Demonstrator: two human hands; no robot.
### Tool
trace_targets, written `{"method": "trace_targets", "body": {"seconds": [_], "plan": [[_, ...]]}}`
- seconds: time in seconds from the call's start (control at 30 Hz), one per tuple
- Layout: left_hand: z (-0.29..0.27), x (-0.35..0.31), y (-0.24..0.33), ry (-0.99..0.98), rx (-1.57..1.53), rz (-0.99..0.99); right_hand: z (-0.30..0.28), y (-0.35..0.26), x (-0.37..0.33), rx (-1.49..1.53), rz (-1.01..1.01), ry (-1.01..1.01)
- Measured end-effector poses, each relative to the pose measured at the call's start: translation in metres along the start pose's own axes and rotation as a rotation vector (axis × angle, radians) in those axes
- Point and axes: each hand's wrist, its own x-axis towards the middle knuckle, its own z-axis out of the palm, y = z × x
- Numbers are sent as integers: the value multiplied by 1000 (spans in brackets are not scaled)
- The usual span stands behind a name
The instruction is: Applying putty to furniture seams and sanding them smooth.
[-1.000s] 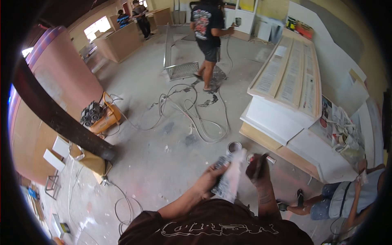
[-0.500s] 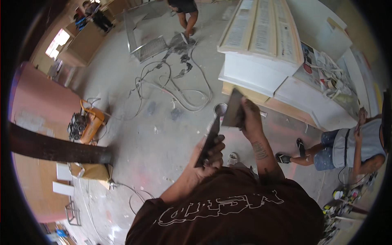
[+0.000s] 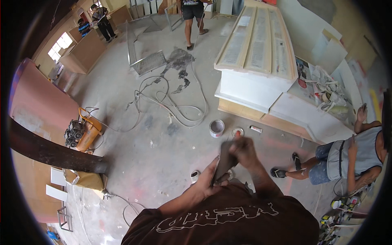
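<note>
Grey and flat, a scraper blade (image 3: 223, 161) is held between both of the person's hands in the head view, in front of the dark brown shirt (image 3: 228, 220). The left hand (image 3: 209, 179) is closed around the lower part of the tool, fingers wrapped tight near the chest. The right hand (image 3: 244, 150) is closed over the upper end of the blade, just above and to the right of the left hand; motion blur hides the fingertips.

Beyond the right hand, on the dusty concrete floor (image 3: 163, 155), a small white paint can (image 3: 217, 128) stands open, with a round lid (image 3: 237, 132) just beside it and a small tube (image 3: 256, 129) a little further right. Past these sits a large white cabinet piece (image 3: 257, 61) with long panels on top. Grey hoses (image 3: 171, 102) loop over the floor beyond the left hand, and an orange compressor (image 3: 83, 130) stands well off to its left. To the right of the right hand, a person in a grey top (image 3: 347, 153) sits on the floor. Another person (image 3: 192, 16) stands far off at the top.
</note>
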Motion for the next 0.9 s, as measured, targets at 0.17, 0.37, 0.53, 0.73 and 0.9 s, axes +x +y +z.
{"method": "trace_targets", "body": {"seconds": [0.17, 0.37, 0.53, 0.73, 0.9], "plan": [[-30, 26, 27, 238, 267, 359, 7, -13, -16, 37, -118, -210], [43, 13, 52, 295, -37, 713, -11, -30, 12, 279, -144, 421], [53, 16, 33, 292, 156, 923, 16, -19, 16, 454, -331, 648], [48, 25, 19, 360, 305, 1192, 11, 40, 2, -1079, -1076, 655], [45, 18, 28, 434, 493, 1430, 19, 6, -8, -454, -729, 232]]}}
